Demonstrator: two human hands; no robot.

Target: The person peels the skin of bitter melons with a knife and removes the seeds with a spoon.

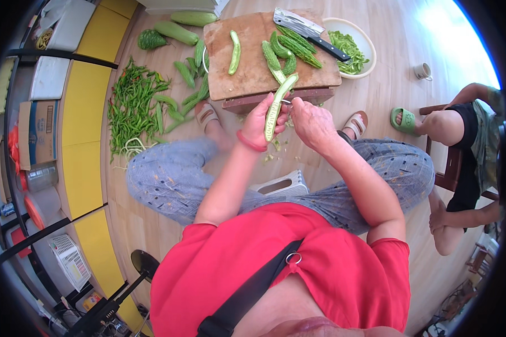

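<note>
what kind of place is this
Probably a room in a home, used here for preparing vegetables: chillies are spread on the wood-look floor, a cutting board has a knife on it, and yellow-fronted storage lines the left side.

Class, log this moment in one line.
left hand: holds halved gourd | right hand: thin tool at gourd's edge | cutting board: knife, other gourds

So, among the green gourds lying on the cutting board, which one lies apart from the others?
The slim, pale-faced piece at the left of the cutting board. It lies alone, while the other gourds are grouped toward the right, near the knife.
</note>
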